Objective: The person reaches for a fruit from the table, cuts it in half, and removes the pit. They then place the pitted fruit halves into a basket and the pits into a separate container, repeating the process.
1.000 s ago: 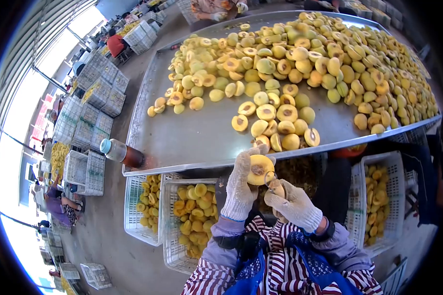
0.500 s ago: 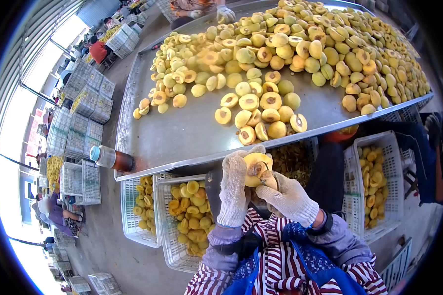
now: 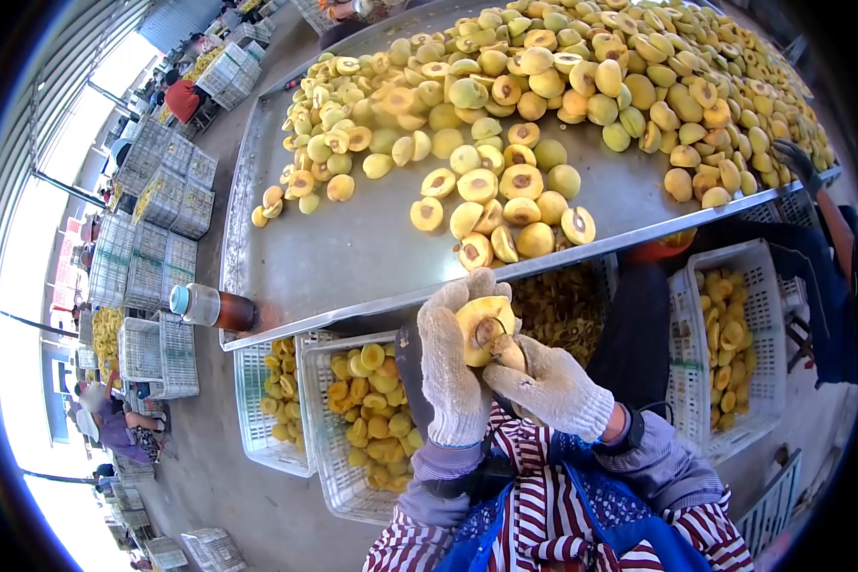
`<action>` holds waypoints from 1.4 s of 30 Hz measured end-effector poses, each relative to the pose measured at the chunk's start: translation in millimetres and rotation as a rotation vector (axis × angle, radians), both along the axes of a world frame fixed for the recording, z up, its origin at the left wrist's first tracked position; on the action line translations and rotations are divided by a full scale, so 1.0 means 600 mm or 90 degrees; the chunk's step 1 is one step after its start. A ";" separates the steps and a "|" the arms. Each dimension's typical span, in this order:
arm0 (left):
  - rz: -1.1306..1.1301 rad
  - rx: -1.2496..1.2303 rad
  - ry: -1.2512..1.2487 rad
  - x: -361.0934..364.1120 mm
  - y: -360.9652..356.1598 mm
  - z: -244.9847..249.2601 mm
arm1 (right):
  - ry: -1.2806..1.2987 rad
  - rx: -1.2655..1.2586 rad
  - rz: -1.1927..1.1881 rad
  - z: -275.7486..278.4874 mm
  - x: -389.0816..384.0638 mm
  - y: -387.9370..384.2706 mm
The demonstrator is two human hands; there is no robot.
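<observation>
My gloved left hand (image 3: 453, 367) is closed around a yellow peach half (image 3: 477, 310), its cut face turned up toward me. At the brown centre of the fruit is the thin dark curved edge of a small pitting tool (image 3: 509, 357). My gloved right hand (image 3: 564, 389) grips the tool's pale rounded handle from the right; the fingers hide part of it. Both hands are just in front of the metal table's (image 3: 324, 276) near edge. Halved peaches (image 3: 520, 181) lie on the table beyond them, several with brown centres showing.
A large peach heap (image 3: 639, 86) covers the table's far side. A jar of dark liquid (image 3: 214, 307) lies at the left corner. White crates of peach halves (image 3: 319, 448) stand below left, another crate (image 3: 682, 381) at right. A co-worker's gloved hand (image 3: 797, 162) reaches in at right.
My hands have shifted slightly left and down with the peach half, which has turned a little. The tool remains at its centre. A co-worker's gloved hand has appeared by the heap at right.
</observation>
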State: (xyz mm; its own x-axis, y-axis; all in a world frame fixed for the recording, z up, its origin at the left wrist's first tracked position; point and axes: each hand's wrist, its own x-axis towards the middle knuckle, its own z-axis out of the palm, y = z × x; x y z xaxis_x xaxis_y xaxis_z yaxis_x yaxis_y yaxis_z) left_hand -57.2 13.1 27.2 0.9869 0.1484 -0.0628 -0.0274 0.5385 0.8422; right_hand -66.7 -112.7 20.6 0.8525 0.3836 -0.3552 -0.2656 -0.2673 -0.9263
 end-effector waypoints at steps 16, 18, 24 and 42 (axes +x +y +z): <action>-0.085 0.201 -0.111 0.001 -0.004 0.034 | 0.481 0.484 0.185 0.001 -0.005 -0.040; -0.180 0.056 -0.004 -0.005 -0.002 0.062 | 0.472 0.508 0.235 -0.009 -0.006 -0.047; -0.003 0.023 0.188 0.033 0.065 -0.002 | 0.463 0.496 0.245 0.007 -0.007 -0.071; -0.131 1.028 0.227 0.397 0.156 -0.219 | 0.385 0.246 0.013 -0.010 0.063 -0.058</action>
State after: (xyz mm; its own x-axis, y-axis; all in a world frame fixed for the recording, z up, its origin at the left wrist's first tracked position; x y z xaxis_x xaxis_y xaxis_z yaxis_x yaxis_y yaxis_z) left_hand 180.7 107.0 -103.9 0.9677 0.1592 -0.1954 0.2323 -0.8640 0.4466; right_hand -29.2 -147.7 14.4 0.5405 0.5911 -0.5988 -0.7608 0.0395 -0.6478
